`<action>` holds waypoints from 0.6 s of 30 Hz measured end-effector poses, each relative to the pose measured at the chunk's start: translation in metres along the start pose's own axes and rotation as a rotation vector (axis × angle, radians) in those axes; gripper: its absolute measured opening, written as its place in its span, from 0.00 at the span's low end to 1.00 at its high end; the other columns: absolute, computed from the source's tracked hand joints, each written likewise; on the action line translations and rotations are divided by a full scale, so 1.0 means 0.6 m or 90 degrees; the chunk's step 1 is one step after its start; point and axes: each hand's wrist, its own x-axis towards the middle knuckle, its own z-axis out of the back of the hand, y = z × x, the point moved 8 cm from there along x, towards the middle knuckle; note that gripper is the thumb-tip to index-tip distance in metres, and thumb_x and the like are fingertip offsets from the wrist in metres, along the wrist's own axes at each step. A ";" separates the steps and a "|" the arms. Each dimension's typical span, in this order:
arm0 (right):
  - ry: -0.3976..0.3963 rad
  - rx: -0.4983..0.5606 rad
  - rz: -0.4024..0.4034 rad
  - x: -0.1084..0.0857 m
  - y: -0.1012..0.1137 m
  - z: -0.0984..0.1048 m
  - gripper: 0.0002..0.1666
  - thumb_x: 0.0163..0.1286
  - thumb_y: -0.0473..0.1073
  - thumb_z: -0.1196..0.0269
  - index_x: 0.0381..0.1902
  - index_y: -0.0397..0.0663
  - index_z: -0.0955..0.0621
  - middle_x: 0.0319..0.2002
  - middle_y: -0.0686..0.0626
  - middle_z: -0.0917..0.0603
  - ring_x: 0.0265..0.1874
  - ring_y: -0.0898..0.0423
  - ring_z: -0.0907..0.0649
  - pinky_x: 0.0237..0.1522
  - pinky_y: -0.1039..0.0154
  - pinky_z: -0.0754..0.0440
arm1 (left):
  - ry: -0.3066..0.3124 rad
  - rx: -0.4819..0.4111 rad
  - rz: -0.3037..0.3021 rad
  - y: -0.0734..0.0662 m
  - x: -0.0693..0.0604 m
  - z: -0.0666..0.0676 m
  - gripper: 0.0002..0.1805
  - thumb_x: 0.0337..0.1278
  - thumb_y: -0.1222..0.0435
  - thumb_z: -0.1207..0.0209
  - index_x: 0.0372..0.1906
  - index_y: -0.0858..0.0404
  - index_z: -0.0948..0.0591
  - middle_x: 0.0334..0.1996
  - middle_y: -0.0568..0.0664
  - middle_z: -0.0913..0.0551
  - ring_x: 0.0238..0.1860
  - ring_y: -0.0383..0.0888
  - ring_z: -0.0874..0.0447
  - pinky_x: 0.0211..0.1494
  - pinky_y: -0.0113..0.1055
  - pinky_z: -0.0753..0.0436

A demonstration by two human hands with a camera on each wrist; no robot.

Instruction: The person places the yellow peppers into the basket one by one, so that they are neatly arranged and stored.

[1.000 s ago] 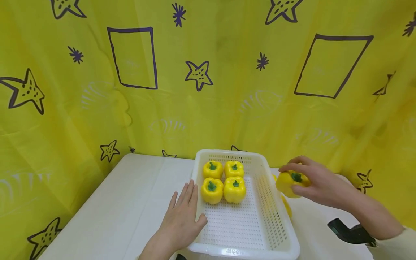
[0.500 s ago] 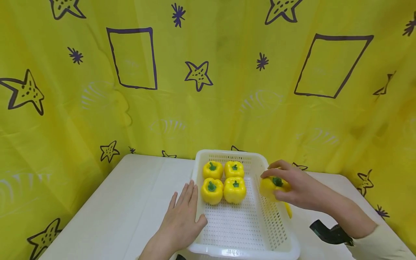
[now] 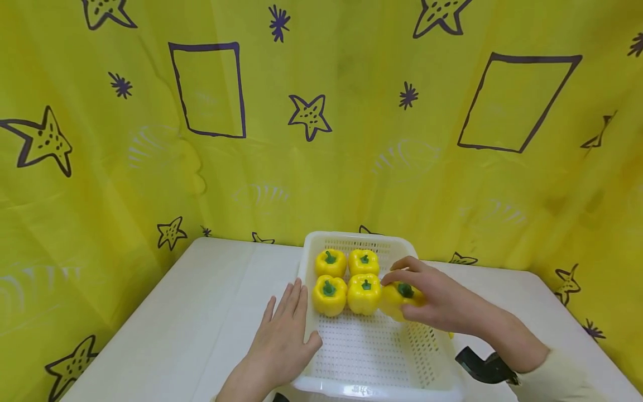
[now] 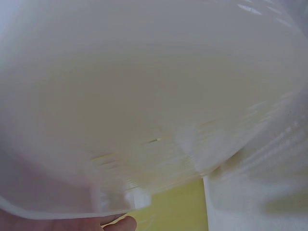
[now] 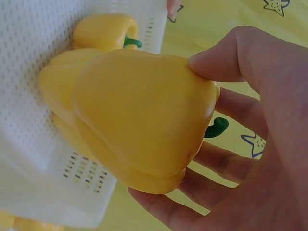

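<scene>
My right hand (image 3: 437, 296) grips a yellow bell pepper (image 5: 144, 110) by its stem end, thumb on one side and fingers on the other. This pepper is over the right part of a white plastic basket (image 3: 372, 388), close beside the peppers there. Several yellow bell peppers (image 3: 329, 296) with green stems stand upright in two rows at the basket's far left. My left hand (image 3: 281, 340) lies with straight fingers against the basket's left rim. In the left wrist view the basket wall (image 4: 144, 86) fills most of the picture, and only a little of that hand shows.
A white table (image 3: 216, 301) carries the basket. Just outside the basket's right side, more yellow (image 5: 38, 224) shows, mostly hidden. A yellow curtain (image 3: 321, 167) with starfish drawings hangs behind and around the table.
My right hand has carried the yellow bell pepper leftward, from outside the basket's right rim to over its inside. My left hand has stayed at the left rim.
</scene>
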 end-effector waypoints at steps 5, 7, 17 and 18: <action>0.011 0.021 0.011 0.011 0.015 -0.013 0.25 0.53 0.35 0.36 0.49 0.59 0.18 0.53 0.54 0.25 0.44 0.59 0.22 0.43 0.67 0.21 | 0.003 0.000 0.003 0.001 0.001 0.001 0.44 0.63 0.48 0.52 0.78 0.67 0.48 0.81 0.56 0.56 0.81 0.54 0.58 0.79 0.61 0.56; 0.013 0.029 0.012 0.015 0.021 -0.018 0.25 0.52 0.34 0.36 0.50 0.58 0.18 0.52 0.55 0.25 0.44 0.60 0.22 0.43 0.67 0.21 | 0.003 -0.001 0.004 0.001 0.001 0.002 0.44 0.64 0.48 0.52 0.78 0.67 0.48 0.81 0.56 0.56 0.81 0.54 0.58 0.79 0.61 0.56; 0.056 0.045 0.006 0.032 0.044 -0.058 0.26 0.52 0.37 0.35 0.51 0.59 0.19 0.52 0.58 0.24 0.44 0.61 0.23 0.46 0.66 0.21 | 0.010 -0.004 0.004 0.001 0.001 -0.001 0.44 0.63 0.48 0.52 0.78 0.67 0.48 0.81 0.56 0.56 0.81 0.54 0.57 0.79 0.61 0.56; 0.062 0.048 0.008 0.034 0.047 -0.061 0.26 0.53 0.37 0.35 0.51 0.59 0.19 0.52 0.58 0.24 0.43 0.61 0.22 0.46 0.66 0.21 | 0.012 -0.004 0.005 0.001 0.001 0.000 0.45 0.64 0.48 0.52 0.78 0.67 0.48 0.81 0.55 0.56 0.81 0.54 0.58 0.79 0.61 0.56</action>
